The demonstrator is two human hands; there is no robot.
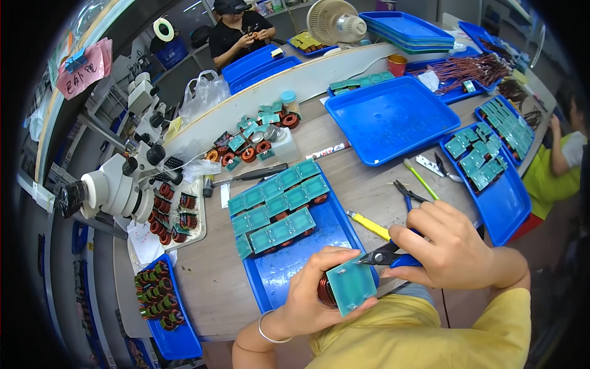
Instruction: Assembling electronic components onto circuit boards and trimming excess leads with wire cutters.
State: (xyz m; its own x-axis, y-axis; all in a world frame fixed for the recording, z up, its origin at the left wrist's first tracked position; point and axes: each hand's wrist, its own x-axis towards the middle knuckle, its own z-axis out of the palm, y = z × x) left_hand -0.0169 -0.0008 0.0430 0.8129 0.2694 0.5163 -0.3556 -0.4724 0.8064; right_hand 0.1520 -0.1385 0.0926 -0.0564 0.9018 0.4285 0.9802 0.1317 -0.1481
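Note:
My left hand (310,292) grips a copper-wound coil with a square green circuit board (352,286) on it, the board turned up toward me. In my right hand (439,243) is a pair of side cutters (382,254) with blue handles. The cutters' dark jaws sit at the board's upper edge; whether they touch a lead there is too small to tell. Just beyond my left hand lies a blue tray (335,230), its far part holding rows of coils with green boards (283,190). A yellow utility knife (369,226) and a second pair of pliers (407,194) lie near my right hand.
A microscope (114,184) stands at left beside coils on a pale tray (198,224). A blue tray of coils (187,341) is at lower left. Farther back are a large blue tray (393,120), a board-filled tray (510,209) and a low partition. Other people sit beyond it and at right.

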